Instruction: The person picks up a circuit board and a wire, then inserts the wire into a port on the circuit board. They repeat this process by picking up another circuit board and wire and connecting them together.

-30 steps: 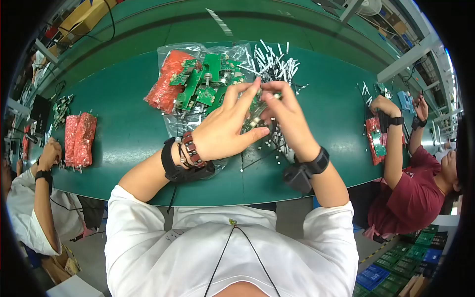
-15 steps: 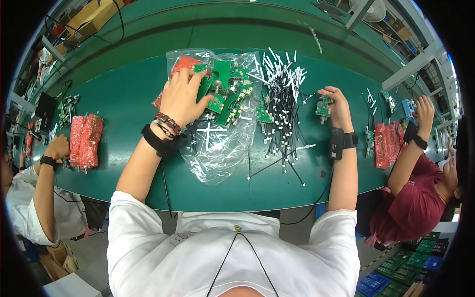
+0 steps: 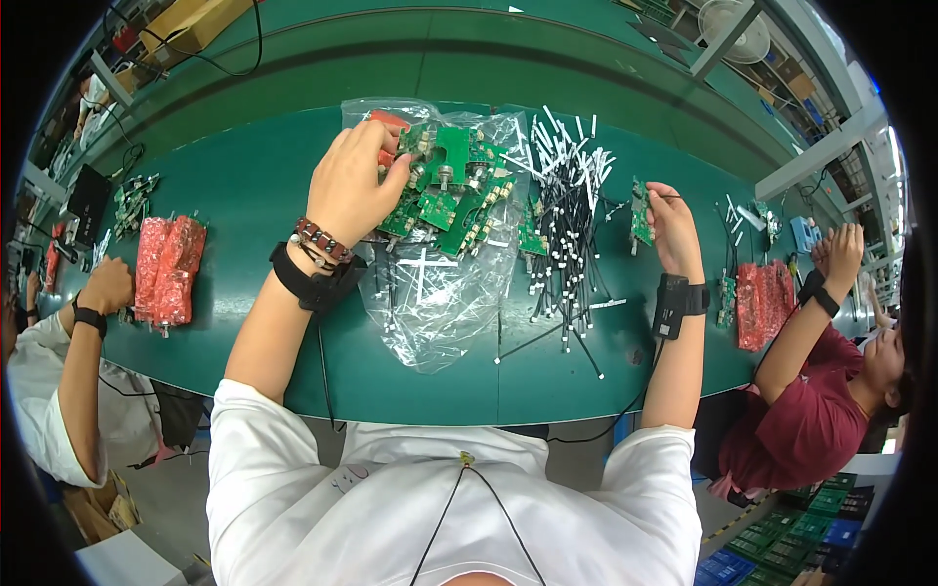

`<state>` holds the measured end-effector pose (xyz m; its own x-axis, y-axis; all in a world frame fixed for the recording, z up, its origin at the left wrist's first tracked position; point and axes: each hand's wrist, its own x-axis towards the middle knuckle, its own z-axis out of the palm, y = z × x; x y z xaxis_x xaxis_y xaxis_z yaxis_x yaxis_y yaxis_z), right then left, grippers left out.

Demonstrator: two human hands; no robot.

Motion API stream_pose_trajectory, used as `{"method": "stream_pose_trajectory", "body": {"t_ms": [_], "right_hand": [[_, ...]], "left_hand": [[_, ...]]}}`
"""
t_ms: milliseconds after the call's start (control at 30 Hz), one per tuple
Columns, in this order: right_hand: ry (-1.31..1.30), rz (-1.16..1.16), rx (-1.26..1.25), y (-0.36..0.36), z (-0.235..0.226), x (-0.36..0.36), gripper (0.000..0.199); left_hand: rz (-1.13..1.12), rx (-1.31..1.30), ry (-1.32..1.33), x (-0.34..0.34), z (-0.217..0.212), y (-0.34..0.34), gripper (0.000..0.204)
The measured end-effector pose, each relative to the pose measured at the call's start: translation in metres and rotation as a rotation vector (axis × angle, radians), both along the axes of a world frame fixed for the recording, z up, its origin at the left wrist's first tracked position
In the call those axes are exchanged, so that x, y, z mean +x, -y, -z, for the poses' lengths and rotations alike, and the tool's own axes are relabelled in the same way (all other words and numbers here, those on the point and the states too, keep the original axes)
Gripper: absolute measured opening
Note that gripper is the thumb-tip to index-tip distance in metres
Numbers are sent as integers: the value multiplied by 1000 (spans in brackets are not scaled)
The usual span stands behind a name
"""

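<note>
Left hand (image 3: 354, 186): fingers curled, thumb apart, at the left edge of a pile of green circuit boards (image 3: 451, 146); fingertips partly hidden, so cannot tell whether anything is gripped. Right hand (image 3: 676, 232): thumb and fingers pinching the edge of a small circuit board (image 3: 640, 217), held upright, right of the cable heap. Pile lies on a clear plastic bag (image 3: 440, 337), red wrap (image 3: 389, 119) at its far left. Black cables (image 3: 567, 210) with white ends heaped between bag and right hand, on the green table (image 3: 420, 396).
</note>
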<state>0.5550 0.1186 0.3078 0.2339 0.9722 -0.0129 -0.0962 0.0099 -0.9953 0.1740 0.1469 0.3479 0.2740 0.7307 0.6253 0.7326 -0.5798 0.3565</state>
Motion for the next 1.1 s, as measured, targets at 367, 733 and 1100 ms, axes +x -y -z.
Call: {"method": "stream_pose_trajectory", "body": {"t_ms": [367,733,1100], "right_hand": [[951,110,-155,-17,26,13,24],[1325,265,-63,13,-24,-9,23],[1327,-724,476,99,-14,-112,14]], "left_hand": [[360,-401,717,-6,-17,9,12],[639,-1169,1542,-6,-7,82,24],[801,-1597,1340,-8,43,94,36]]}}
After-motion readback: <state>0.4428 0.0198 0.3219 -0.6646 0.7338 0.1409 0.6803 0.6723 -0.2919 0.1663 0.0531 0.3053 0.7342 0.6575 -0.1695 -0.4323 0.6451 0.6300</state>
